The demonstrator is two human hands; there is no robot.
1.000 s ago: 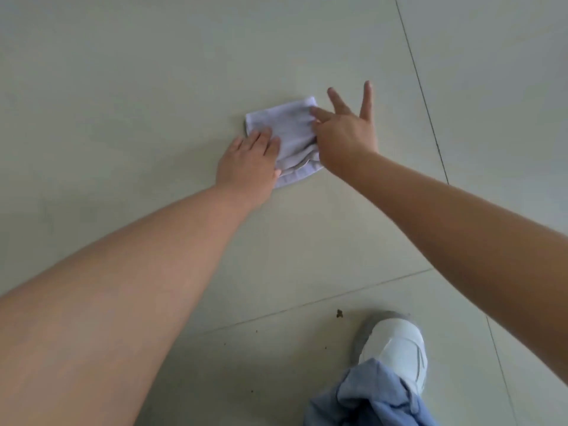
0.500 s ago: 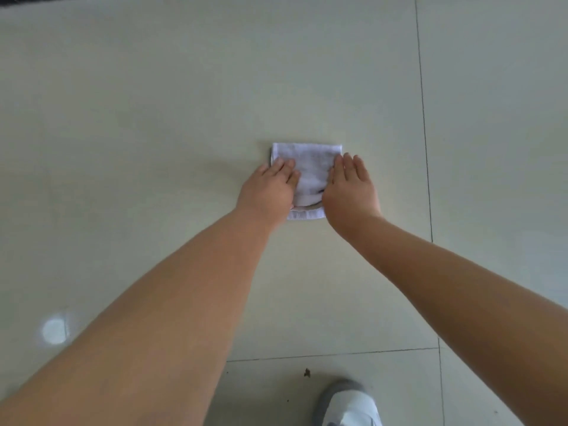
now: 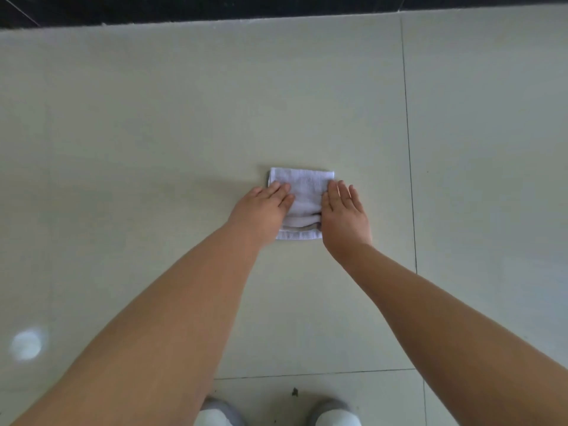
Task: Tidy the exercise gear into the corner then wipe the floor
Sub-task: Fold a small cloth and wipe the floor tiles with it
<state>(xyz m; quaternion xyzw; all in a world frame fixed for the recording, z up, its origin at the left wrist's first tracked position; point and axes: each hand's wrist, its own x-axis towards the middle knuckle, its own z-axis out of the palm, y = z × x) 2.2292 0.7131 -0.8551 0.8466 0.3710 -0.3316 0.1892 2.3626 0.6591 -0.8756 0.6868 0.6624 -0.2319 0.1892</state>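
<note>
Now both palms down on folded white cloth (image 3: 302, 192), flat on pale tiled floor (image 3: 153, 133), well short of dark wall base (image 3: 276, 7) at top of view. Left hand (image 3: 261, 207) pressing cloth's left edge, fingers straight and close together. Right hand (image 3: 344, 213) pressing right edge, fingers straight, lying partly on cloth, partly on tile. A second ago right hand lifted with fingers splayed, cloth skewed on the floor; since then settled flat and cloth squared up. Wall base newly in view, so cloth and hands pushed forward across tile. Judged: wiping stage under way, two-handed forward stroke; no exercise gear visible, tidying presumably done.

Cloth roughly rectangular, slightly longer front-to-back than side-to-side; long axis running away from body toward wall. Hemmed, layered edge nearest body, smooth fold edge pointing forward. Dark speck (image 3: 295, 392) on tile between shoe tips (image 3: 335, 415), behind the cloth, not yet wiped.
</note>
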